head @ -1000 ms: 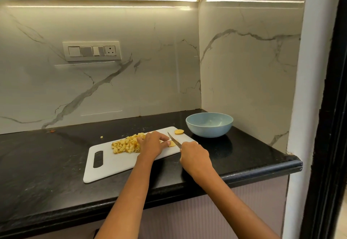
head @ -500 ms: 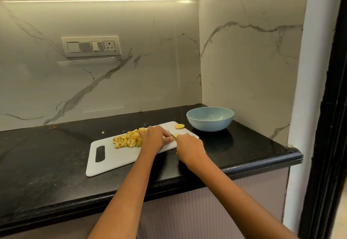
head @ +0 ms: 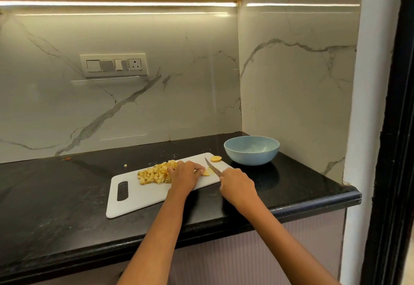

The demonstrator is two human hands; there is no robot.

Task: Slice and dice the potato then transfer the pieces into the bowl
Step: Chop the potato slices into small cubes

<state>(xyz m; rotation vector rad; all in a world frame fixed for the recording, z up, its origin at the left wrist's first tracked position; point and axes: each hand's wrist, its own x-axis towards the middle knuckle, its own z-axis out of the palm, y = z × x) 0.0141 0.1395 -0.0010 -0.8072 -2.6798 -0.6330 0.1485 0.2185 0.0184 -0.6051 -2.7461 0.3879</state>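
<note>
A last slice of potato (head: 206, 173) lies on the white cutting board (head: 143, 197), pinned under the fingertips of the left hand (head: 184, 175), whose fingers curl down onto it. The right hand (head: 237, 186) is wrapped round the handle of a small knife (head: 212, 167), its blade slanting up and away over the slice. Half a second earlier the two hands were drawn close and the blade was almost hidden between them; now the right hand sits a little further right and the blade shows clear above the piece, which suggests one stroke has ended and another is being lined up.

Just left of the holding hand, touching it, sits the heap of diced potato (head: 154, 174); a rounded end piece (head: 216, 158) lies apart at the board's far right corner. Judged from this, dicing is nearly finished and the transfer has not begun: the pale blue bowl (head: 251, 149), just beyond the board's right end on the black table (head: 56, 186), appears to hold no potato.

One stray cube (head: 126, 165) rests on the table behind the board, and a small orange scrap (head: 66, 158) lies by the marble wall. A switch panel (head: 113, 65) is mounted above. Nothing stands between board and bowl; the fingertips close beside the blade are the one hazard.
</note>
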